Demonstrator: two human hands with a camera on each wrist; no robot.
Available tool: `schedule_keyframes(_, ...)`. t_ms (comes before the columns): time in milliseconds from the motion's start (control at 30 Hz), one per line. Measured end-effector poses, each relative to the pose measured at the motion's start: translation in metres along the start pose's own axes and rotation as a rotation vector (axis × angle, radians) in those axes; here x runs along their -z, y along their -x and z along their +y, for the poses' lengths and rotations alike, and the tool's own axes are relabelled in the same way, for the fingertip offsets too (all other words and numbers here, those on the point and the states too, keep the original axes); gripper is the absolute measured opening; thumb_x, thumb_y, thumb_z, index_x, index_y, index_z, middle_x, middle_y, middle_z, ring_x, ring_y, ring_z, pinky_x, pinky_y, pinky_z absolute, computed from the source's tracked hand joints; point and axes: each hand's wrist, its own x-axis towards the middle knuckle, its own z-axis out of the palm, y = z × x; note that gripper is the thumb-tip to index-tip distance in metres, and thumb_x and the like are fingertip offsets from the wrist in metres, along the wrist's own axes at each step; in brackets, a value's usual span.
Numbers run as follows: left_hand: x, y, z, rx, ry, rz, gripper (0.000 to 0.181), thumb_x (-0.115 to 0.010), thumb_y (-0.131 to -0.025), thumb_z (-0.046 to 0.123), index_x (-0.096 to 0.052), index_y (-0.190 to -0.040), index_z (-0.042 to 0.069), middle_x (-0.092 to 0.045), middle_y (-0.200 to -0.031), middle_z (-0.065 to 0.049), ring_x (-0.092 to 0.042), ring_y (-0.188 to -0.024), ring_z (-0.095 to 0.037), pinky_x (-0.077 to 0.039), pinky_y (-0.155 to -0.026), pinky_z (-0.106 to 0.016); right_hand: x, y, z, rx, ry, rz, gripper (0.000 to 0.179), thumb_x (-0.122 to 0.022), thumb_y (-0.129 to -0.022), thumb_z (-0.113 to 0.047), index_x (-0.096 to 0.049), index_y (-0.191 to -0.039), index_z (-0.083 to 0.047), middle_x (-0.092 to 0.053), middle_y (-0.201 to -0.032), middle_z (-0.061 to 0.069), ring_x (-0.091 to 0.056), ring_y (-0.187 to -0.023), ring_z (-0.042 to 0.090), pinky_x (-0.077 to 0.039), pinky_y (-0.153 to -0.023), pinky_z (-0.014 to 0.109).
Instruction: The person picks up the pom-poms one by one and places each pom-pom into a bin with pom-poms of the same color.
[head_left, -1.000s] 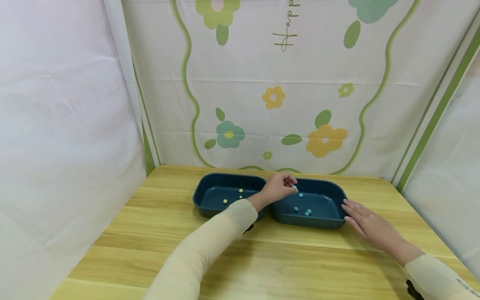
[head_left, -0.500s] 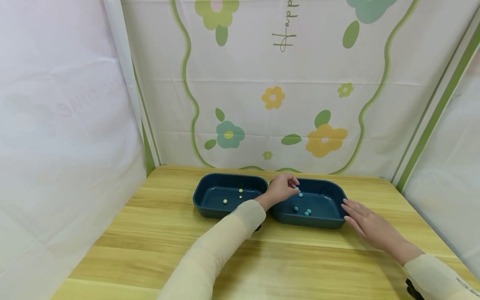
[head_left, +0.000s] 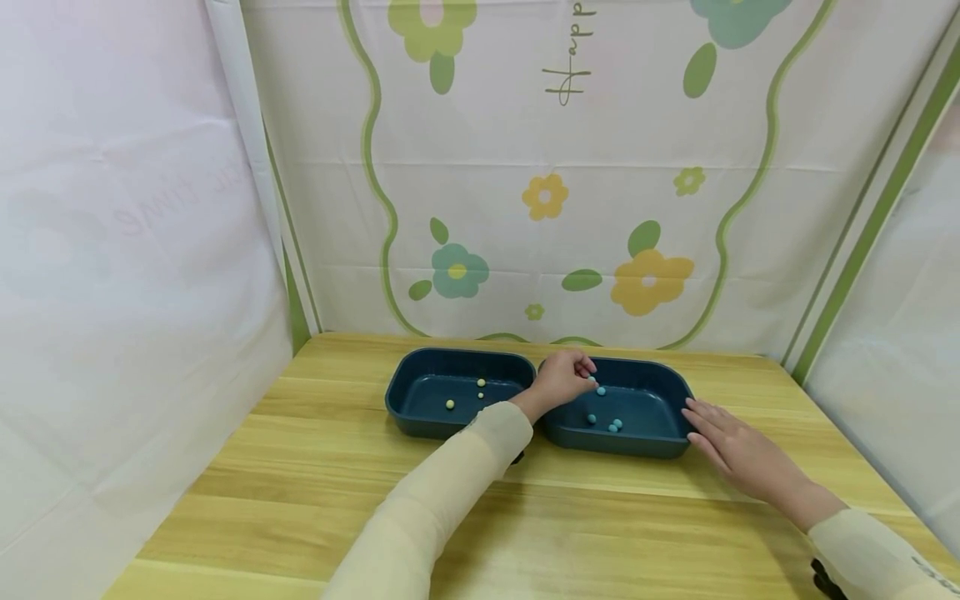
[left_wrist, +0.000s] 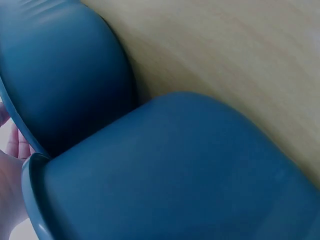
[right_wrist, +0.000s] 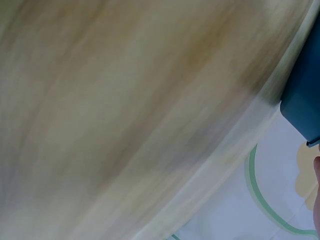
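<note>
My left hand (head_left: pixel 561 380) reaches over the near-left part of the right dark-blue tray (head_left: pixel 645 447). Its thumb and fingers pinch a small light-blue ball (head_left: pixel 592 380) above the tray. Just past the fingertips another blue ball (head_left: pixel 601 391) lies on the tray floor, with several more blue balls (head_left: pixel 615 426) toward the front. My right hand (head_left: pixel 738 446) rests its straight fingers against the right end of this tray. The left wrist view shows the trays' outer walls and part of the left hand (left_wrist: pixel 12 185); the ball is out of sight there.
A matching left tray (head_left: pixel 423 427) stands end to end with the right one and holds yellow balls (head_left: pixel 450 404). Both sit on a wood-grain table (head_left: pixel 570 533). A white floral cloth (head_left: pixel 487 192) hangs behind, with more cloth at both sides.
My left hand and forearm have shifted slightly right over the right tray, then nearly stopped, still pinching the blue ball. My right hand has stayed at the tray's end.
</note>
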Motion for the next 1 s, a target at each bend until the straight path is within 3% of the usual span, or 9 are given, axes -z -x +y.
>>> schedule_keyframes(267,-0.001,-0.002,-0.0035,0.004,-0.021,0.003,0.013,-0.075,-0.087,0.012,-0.068,-0.097,0.009,-0.058,-0.083,0.007,-0.054,-0.076,-0.007,-0.048,-0.067,-0.019,0.0006,-0.0003,-0.0013,0.0,-0.002,0.0,0.04,-0.059,-0.098,-0.018,-0.058,-0.13,0.005,-0.051,-0.136,0.025,-0.049,-0.124,0.043,-0.009,-0.114,0.019)
schedule_keyframes(1000,0.0077,0.0004,-0.0069,-0.014,0.052,-0.021,0.012,-0.073,-0.089,0.013,-0.065,-0.096,0.014,-0.059,-0.086,0.006,-0.055,-0.077,-0.009,-0.049,-0.068,-0.02,0.0026,-0.0006,-0.0027,-0.006,-0.007,-0.007,0.041,-0.061,-0.097,-0.019,-0.058,-0.13,0.004,-0.051,-0.137,0.024,-0.047,-0.127,0.04,-0.007,-0.113,0.016)
